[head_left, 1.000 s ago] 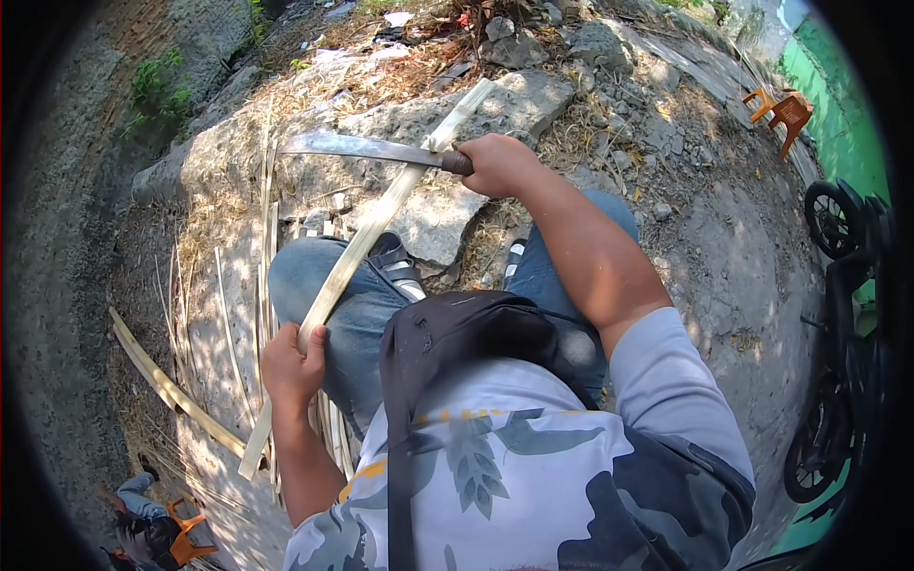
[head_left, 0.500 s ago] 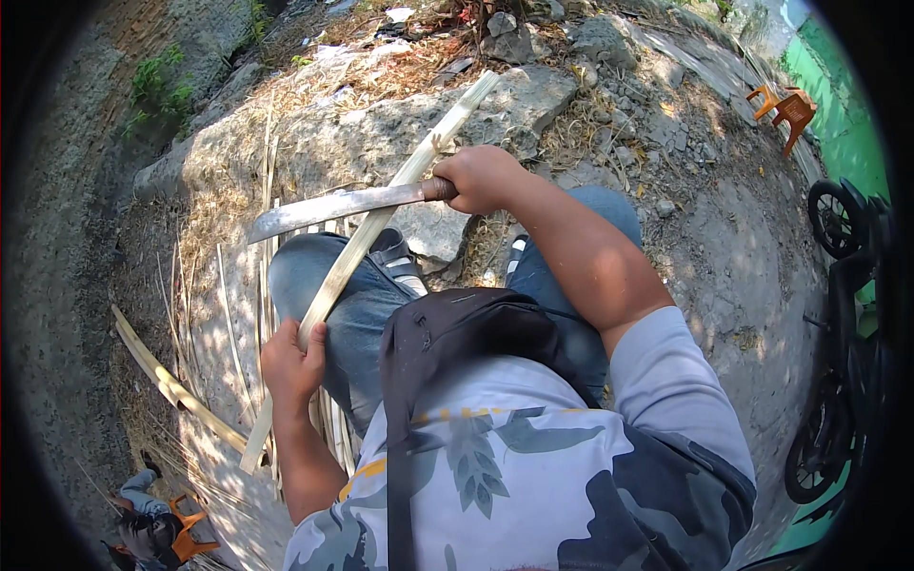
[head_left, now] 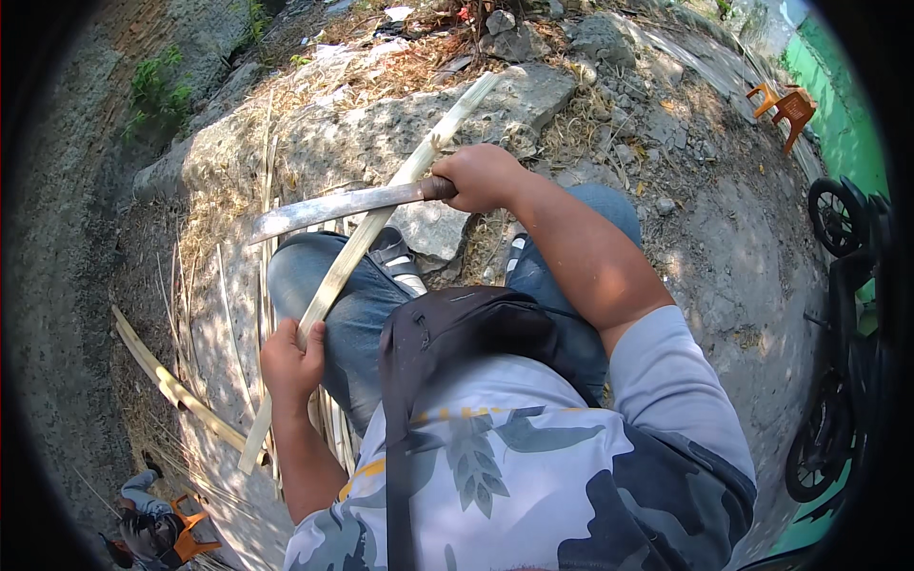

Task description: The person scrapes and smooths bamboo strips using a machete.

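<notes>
Blade point(head_left: 328, 209) might slip toward L grip point(head_left: 291, 364), pinching strip point(head_left: 356, 259), if R grip point(head_left: 486, 179), clenched round handle point(head_left: 438, 188), twists; exact angle unclear.

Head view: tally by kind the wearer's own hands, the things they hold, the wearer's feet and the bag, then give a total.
Left hand and right hand: 2
Long-bladed knife: 1
Pale strip: 1
Left foot and right foot: 2
Black bag: 1
Total: 7
</notes>
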The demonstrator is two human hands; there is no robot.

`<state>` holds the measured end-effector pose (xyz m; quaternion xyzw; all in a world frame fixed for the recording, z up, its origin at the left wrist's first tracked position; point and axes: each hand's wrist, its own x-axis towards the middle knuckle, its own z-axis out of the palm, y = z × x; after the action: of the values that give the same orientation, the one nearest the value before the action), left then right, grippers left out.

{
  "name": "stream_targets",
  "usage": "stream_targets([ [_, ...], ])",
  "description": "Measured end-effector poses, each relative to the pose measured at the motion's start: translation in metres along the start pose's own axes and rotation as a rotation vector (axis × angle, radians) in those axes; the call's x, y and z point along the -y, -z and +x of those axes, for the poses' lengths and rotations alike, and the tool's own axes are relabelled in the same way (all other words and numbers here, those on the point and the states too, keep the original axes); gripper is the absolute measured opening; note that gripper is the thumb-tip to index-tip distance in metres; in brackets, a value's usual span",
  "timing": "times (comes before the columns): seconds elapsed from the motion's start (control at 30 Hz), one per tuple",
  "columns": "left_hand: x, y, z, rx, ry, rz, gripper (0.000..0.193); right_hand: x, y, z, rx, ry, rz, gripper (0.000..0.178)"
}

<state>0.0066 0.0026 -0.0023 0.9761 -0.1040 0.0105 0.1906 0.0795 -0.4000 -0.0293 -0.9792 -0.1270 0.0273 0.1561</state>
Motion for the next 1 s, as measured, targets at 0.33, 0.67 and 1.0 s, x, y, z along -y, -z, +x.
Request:
stream_targets([
  [0.33, -0.0015, 0.0007, 0.0005, -0.026, -0.02, 0.062, 0.047, -0.0001, -0.002, 0.0008, -0.005, -0.007, 0.005, 0.02],
  [0.67, 0.0009, -0.0019, 0.0, -0.055, -0.049, 0.022, 0.051, 0.0033, -0.0004, 0.0006, 0.03, -0.024, -0.004, 0.024],
  [1.0, -0.0008, -0.0017, 0.0007, -0.04, -0.021, 0.022, 0.05, 0.0053, 0.0006, -0.0003, 0.065, -0.037, 0.005, 0.024],
])
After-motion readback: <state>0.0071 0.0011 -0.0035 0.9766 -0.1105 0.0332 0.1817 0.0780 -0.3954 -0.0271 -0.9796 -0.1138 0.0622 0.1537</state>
